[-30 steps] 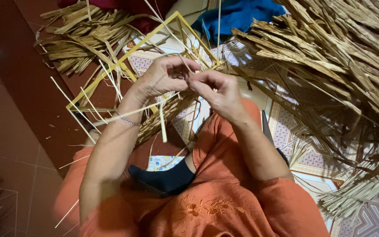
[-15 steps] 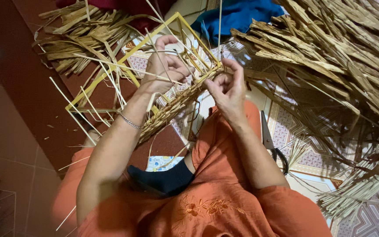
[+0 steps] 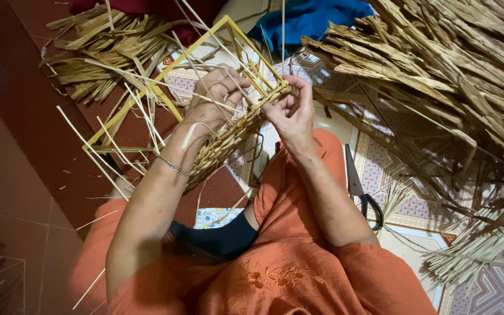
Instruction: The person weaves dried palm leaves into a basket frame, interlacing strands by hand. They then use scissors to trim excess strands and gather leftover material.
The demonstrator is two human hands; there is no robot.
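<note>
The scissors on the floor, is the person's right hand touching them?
Apart. The head view shows the right hand up at the woven basket edge, while the scissors lie on the patterned floor beside the forearm, well below the hand.

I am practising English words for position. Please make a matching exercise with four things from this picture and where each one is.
Things:
1. scissors
2. blue cloth
3. bracelet
4. yellow frame

Places:
A. on the left wrist
B. at the top, past the weaving
C. on the patterned floor, right of the right forearm
D. held up between the left hand and right hand

Pairs: 1-C, 2-B, 3-A, 4-D
</note>
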